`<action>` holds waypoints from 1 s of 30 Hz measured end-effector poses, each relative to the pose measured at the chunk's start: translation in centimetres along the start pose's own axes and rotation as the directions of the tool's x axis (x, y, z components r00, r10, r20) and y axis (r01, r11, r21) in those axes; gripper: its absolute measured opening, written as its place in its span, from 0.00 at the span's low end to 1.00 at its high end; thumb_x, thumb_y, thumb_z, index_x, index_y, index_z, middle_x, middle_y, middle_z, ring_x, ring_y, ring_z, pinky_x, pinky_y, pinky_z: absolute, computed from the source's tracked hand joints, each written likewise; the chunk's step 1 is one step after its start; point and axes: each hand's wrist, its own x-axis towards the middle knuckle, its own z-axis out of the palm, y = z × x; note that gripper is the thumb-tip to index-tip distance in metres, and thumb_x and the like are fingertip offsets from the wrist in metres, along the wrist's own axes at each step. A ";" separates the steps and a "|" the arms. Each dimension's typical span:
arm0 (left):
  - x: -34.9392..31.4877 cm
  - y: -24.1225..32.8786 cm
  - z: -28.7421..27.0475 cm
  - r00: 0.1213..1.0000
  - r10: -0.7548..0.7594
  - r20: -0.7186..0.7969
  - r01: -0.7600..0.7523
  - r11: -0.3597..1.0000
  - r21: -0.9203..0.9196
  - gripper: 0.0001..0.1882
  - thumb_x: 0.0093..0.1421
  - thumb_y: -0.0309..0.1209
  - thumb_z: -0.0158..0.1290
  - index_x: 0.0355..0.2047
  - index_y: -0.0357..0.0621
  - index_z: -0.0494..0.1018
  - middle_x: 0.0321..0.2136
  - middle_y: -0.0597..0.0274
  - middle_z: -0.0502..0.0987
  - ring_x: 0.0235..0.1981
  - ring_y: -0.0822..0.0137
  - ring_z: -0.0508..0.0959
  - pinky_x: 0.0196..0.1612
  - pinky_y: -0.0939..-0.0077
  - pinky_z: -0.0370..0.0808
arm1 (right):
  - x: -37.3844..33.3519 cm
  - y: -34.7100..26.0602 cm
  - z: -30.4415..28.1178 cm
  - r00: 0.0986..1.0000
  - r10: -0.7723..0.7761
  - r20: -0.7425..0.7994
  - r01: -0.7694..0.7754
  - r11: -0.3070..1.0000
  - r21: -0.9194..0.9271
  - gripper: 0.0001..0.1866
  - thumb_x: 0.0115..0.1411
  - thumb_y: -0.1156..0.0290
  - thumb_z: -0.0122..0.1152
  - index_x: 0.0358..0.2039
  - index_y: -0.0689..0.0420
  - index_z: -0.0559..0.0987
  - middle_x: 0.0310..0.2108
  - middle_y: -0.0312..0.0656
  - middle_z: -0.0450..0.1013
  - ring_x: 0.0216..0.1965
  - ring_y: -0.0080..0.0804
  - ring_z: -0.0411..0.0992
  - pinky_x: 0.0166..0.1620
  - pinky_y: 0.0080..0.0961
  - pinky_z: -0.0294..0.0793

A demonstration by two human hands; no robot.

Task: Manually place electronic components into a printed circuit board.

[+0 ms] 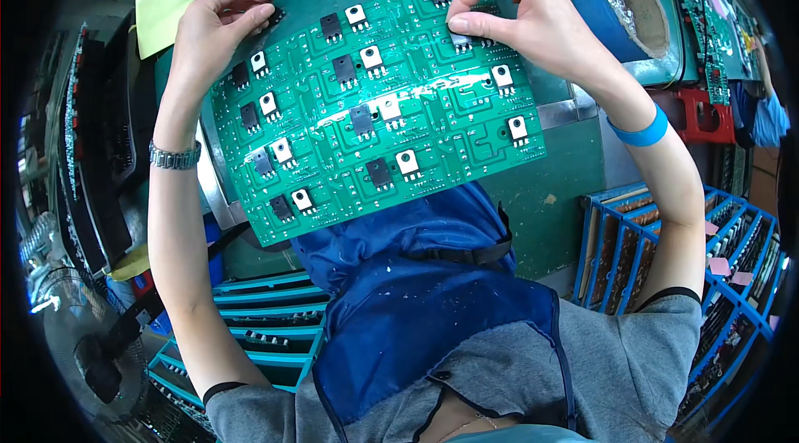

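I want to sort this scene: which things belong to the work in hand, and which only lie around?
In hand: large green circuit board with black transistor parts; left hand on its far left corner; right hand pinching a small part.

Lying around: blue tape roll, yellow sticky-note pad, blue racks.

A person holds a large green circuit board [374, 106] tilted over a green table [549, 193]. The left hand [218, 22] pinches the board's upper left edge, while the right hand [516, 6] presses thumb and fingertips on a black component [460, 39] near the top edge. Rows of black and white parts cover the board. A blue tape roll [620, 10] sits just beside the right hand, blue racks [666, 235] below.
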 end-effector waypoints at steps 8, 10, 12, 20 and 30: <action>-0.6 3.0 -0.2 1.000 0.025 -0.010 -0.026 0.986 -0.163 0.11 0.60 0.29 0.61 0.42 0.38 0.79 0.31 0.67 0.80 0.34 0.80 0.78 0.40 0.86 0.75 | 1.7 -3.3 -1.6 0.759 0.590 0.275 -0.583 0.804 -0.114 0.17 0.50 0.66 0.73 0.37 0.55 0.75 0.44 0.43 0.70 0.50 0.41 0.67 0.54 0.32 0.64; -1.2 5.9 1.0 0.998 0.061 0.009 -0.058 0.979 -0.198 0.10 0.60 0.29 0.61 0.40 0.38 0.80 0.31 0.67 0.81 0.34 0.80 0.78 0.41 0.86 0.74 | 1.6 -3.2 -1.7 0.743 0.602 0.290 -0.595 0.794 -0.125 0.18 0.49 0.67 0.73 0.37 0.56 0.75 0.44 0.43 0.69 0.51 0.41 0.66 0.54 0.32 0.64; -1.8 8.1 2.0 0.974 0.166 0.157 -0.125 0.962 -0.243 0.10 0.60 0.30 0.61 0.40 0.39 0.79 0.34 0.69 0.81 0.35 0.80 0.77 0.41 0.84 0.73 | 1.7 -3.2 -1.6 0.781 0.562 0.272 -0.550 0.826 -0.126 0.16 0.52 0.67 0.72 0.37 0.57 0.75 0.42 0.42 0.70 0.47 0.37 0.69 0.51 0.29 0.67; -2.5 13.4 8.7 0.912 0.121 0.392 -0.024 0.970 -0.242 0.08 0.57 0.27 0.63 0.35 0.36 0.80 0.28 0.71 0.80 0.30 0.83 0.75 0.35 0.88 0.73 | -0.1 -4.0 -2.3 0.473 0.876 0.099 -0.867 0.442 0.228 0.10 0.62 0.67 0.65 0.39 0.58 0.77 0.31 0.29 0.71 0.30 0.12 0.67 0.33 0.12 0.67; -2.4 13.9 10.4 0.929 0.126 0.349 -0.098 0.990 -0.097 0.08 0.57 0.29 0.64 0.34 0.38 0.83 0.23 0.69 0.80 0.24 0.83 0.72 0.29 0.85 0.70 | -3.4 -3.2 -2.1 0.589 0.795 0.146 -0.802 0.552 0.228 0.15 0.64 0.62 0.62 0.44 0.60 0.78 0.47 0.37 0.72 0.43 0.18 0.69 0.45 0.18 0.70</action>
